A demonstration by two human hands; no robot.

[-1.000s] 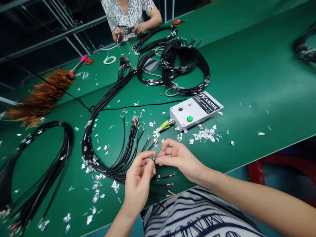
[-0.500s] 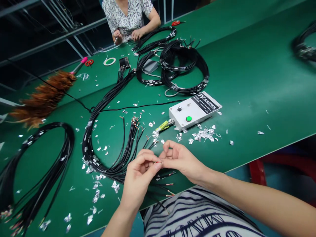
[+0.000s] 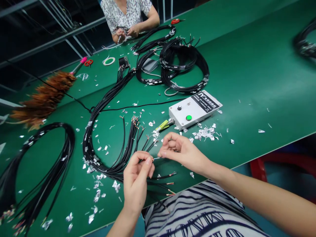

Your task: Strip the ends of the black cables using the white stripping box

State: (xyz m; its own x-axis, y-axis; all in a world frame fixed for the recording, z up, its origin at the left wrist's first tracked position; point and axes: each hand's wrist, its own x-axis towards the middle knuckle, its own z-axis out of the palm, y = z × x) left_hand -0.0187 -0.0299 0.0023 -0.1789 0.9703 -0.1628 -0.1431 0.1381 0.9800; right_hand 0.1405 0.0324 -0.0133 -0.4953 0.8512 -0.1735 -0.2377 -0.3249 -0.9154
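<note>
My left hand is closed, thumb and forefinger pinching a cable end just above the table. A thin pale strand runs from that pinch to the fingertips of my right hand, which are pressed together on it. Part of the cable is hidden behind my left hand. Below and to the left lies a bundle of black cables, bent in a wide curve, with stripped copper ends pointing up. Several other cable ends with bared coloured wires stick out to the right, under my hands.
A white control box with a lit green button and a yellow-green clip stands ahead. Foil scraps lie around. Coiled cables, a feather duster and a tape roll are farther off. Across the table sits a co-worker.
My hands have drawn apart, the left moving left and the right slightly up, with a pale strand now showing between them. The co-worker's hands have come together.
</note>
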